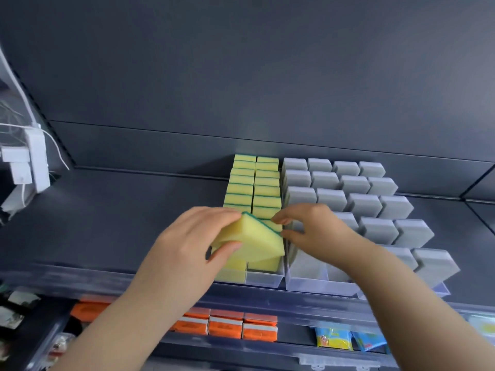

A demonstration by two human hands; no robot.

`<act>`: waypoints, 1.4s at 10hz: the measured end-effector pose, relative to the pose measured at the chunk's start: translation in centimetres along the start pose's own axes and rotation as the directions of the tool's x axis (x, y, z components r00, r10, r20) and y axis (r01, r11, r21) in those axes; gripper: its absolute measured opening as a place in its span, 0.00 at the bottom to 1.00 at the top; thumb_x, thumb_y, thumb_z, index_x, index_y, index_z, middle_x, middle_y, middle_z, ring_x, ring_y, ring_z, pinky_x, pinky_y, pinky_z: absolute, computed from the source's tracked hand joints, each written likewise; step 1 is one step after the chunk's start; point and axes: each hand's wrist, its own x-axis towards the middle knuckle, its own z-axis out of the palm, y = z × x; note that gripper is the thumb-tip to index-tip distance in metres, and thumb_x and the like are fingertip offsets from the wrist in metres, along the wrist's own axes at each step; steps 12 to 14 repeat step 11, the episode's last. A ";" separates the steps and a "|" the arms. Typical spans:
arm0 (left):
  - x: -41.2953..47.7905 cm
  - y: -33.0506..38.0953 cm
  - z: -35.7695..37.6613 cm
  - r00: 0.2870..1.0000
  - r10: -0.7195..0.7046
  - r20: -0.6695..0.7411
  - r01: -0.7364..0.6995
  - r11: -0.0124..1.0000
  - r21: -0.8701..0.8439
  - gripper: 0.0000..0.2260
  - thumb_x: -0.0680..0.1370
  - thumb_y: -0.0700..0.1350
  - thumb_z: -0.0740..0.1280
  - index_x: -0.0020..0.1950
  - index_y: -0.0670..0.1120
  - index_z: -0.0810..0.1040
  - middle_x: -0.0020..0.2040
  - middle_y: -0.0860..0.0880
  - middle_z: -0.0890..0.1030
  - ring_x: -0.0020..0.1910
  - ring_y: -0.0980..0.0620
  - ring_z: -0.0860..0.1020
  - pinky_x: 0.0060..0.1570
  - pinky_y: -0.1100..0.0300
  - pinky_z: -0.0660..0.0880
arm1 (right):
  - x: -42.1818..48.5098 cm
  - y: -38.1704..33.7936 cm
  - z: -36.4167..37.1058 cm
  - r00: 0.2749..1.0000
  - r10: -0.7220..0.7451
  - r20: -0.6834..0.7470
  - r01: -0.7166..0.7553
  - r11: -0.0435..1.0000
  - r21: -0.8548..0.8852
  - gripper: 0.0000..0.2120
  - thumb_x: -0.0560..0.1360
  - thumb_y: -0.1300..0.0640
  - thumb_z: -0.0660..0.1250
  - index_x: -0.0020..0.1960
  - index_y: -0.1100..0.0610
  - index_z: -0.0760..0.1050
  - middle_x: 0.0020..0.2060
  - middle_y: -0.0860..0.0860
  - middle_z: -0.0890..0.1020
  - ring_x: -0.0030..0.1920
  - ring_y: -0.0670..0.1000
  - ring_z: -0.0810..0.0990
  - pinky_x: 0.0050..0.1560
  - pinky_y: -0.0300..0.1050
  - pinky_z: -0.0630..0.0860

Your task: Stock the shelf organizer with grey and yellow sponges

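Dark shelf (112,218) with clear organizer trays (263,279) of sponges.
Head view: a yellow sponge (251,242) is gripped by the left hand (187,236) above the yellow rows' (254,183) near end, grey sponges (364,204) ranked right. The right hand's (316,228) fingers are curved beside it; a pinch cannot be confirmed.

Soft even light, blurred wide-angle edges
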 end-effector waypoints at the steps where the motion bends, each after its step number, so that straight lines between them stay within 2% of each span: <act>1: 1.2 0.4 1.6 0.990 0.085 0.111 -0.088 0.996 0.023 0.17 0.73 0.52 0.64 0.58 0.47 0.79 0.54 0.54 0.80 0.55 0.59 0.73 0.60 0.67 0.68 | -0.8 0.6 -1.4 0.995 0.016 -0.098 -0.008 0.997 0.077 0.11 0.73 0.62 0.68 0.54 0.53 0.80 0.44 0.41 0.79 0.45 0.37 0.76 0.51 0.21 0.66; 2: 1.9 0.6 3.4 0.965 0.155 0.211 -0.179 0.979 0.095 0.17 0.69 0.48 0.73 0.57 0.48 0.80 0.52 0.55 0.81 0.53 0.57 0.76 0.51 0.61 0.76 | -1.6 0.8 -1.6 0.996 -0.004 -0.094 0.012 0.997 0.077 0.11 0.73 0.60 0.68 0.54 0.52 0.79 0.45 0.39 0.78 0.48 0.37 0.76 0.50 0.19 0.64; 3: 2.3 0.6 4.7 0.939 0.187 0.290 -0.229 0.966 0.119 0.20 0.63 0.45 0.79 0.54 0.49 0.81 0.49 0.55 0.82 0.49 0.56 0.78 0.44 0.61 0.79 | -2.4 0.7 -1.1 0.996 -0.040 -0.081 0.046 0.997 0.069 0.12 0.73 0.59 0.68 0.56 0.50 0.78 0.47 0.40 0.78 0.49 0.37 0.75 0.51 0.19 0.64; 4: 2.3 0.4 5.6 0.924 0.207 0.322 -0.251 0.963 0.100 0.19 0.63 0.42 0.79 0.52 0.47 0.82 0.47 0.53 0.82 0.47 0.54 0.79 0.41 0.58 0.80 | -2.8 0.9 -0.4 0.993 -0.064 -0.103 0.074 0.992 0.099 0.15 0.73 0.60 0.68 0.58 0.50 0.77 0.49 0.41 0.79 0.51 0.38 0.76 0.54 0.21 0.65; 5: 2.1 0.8 6.2 0.928 0.184 0.324 -0.224 0.971 0.088 0.16 0.65 0.40 0.78 0.52 0.45 0.81 0.46 0.52 0.80 0.46 0.52 0.78 0.36 0.58 0.79 | -3.0 1.3 0.6 0.987 -0.104 -0.126 0.112 0.992 0.055 0.15 0.73 0.60 0.67 0.59 0.51 0.77 0.51 0.42 0.79 0.54 0.41 0.76 0.56 0.26 0.66; 7: 0.2 -0.2 8.4 0.931 0.138 0.337 -0.179 0.980 0.092 0.11 0.67 0.39 0.75 0.47 0.43 0.81 0.42 0.49 0.77 0.40 0.50 0.78 0.29 0.57 0.77 | -3.4 1.6 2.4 0.962 -0.187 -0.197 0.186 0.982 -0.025 0.14 0.71 0.62 0.69 0.55 0.55 0.79 0.49 0.50 0.81 0.50 0.49 0.79 0.52 0.41 0.76; 8: -1.1 -0.7 9.7 0.943 0.174 0.285 -0.197 0.979 0.054 0.10 0.68 0.37 0.73 0.49 0.40 0.82 0.44 0.46 0.81 0.44 0.49 0.80 0.35 0.59 0.79 | -3.6 1.6 3.0 0.956 -0.185 -0.227 0.181 0.983 -0.037 0.13 0.70 0.63 0.68 0.54 0.55 0.79 0.48 0.50 0.81 0.49 0.50 0.80 0.49 0.43 0.78; 9: -1.2 -0.7 9.7 0.944 0.183 0.273 -0.200 0.979 0.035 0.11 0.75 0.41 0.63 0.51 0.41 0.83 0.46 0.47 0.82 0.46 0.50 0.80 0.39 0.59 0.79 | -3.7 1.1 3.6 0.953 -0.175 -0.246 0.164 0.984 -0.068 0.12 0.69 0.62 0.67 0.52 0.56 0.79 0.46 0.49 0.82 0.48 0.50 0.80 0.47 0.43 0.78; 10: -1.2 -1.1 8.8 0.948 0.173 0.267 -0.175 0.984 -0.016 0.15 0.76 0.47 0.58 0.50 0.44 0.83 0.46 0.50 0.81 0.47 0.52 0.78 0.40 0.60 0.78 | -3.7 0.6 4.1 0.949 -0.192 -0.249 0.160 0.977 -0.142 0.12 0.68 0.62 0.67 0.51 0.56 0.79 0.44 0.49 0.81 0.46 0.50 0.80 0.42 0.42 0.80; 11: -0.9 -1.8 7.4 0.966 0.148 0.212 -0.143 0.989 -0.039 0.13 0.77 0.47 0.59 0.48 0.46 0.84 0.46 0.52 0.81 0.47 0.53 0.78 0.42 0.59 0.77 | -3.6 0.2 4.8 0.940 -0.219 -0.264 0.161 0.961 -0.225 0.11 0.67 0.60 0.67 0.48 0.56 0.79 0.43 0.49 0.82 0.45 0.51 0.80 0.38 0.43 0.80; 14: -0.9 -1.8 7.4 0.966 0.148 0.212 -0.143 0.989 -0.039 0.13 0.77 0.47 0.59 0.48 0.46 0.84 0.46 0.52 0.81 0.47 0.53 0.78 0.42 0.59 0.77 | -3.6 0.2 4.8 0.940 -0.219 -0.264 0.161 0.961 -0.225 0.11 0.67 0.60 0.67 0.48 0.56 0.79 0.43 0.49 0.82 0.45 0.51 0.80 0.38 0.43 0.80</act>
